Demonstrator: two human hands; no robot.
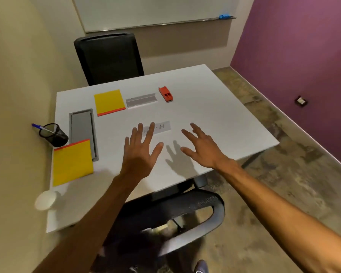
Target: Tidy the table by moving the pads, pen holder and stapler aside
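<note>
Two yellow pads with orange edges lie on the white table (215, 107): one pad (109, 101) toward the far side, the other pad (72, 163) at the near left corner. A black mesh pen holder (55, 134) with a blue pen stands at the left edge against the wall. A red stapler (165, 94) rests at the far middle. My left hand (141, 148) and my right hand (199, 146) hover over the table's middle, fingers spread, holding nothing. My left fingers partly cover a paper label (161, 127).
A grey cable tray (82, 128) is set into the table on the left, and a grey strip (141, 99) lies between the far pad and stapler. A white cup (46, 200) stands at the near left. One black chair (108, 58) is opposite, another chair (175, 209) below my arms.
</note>
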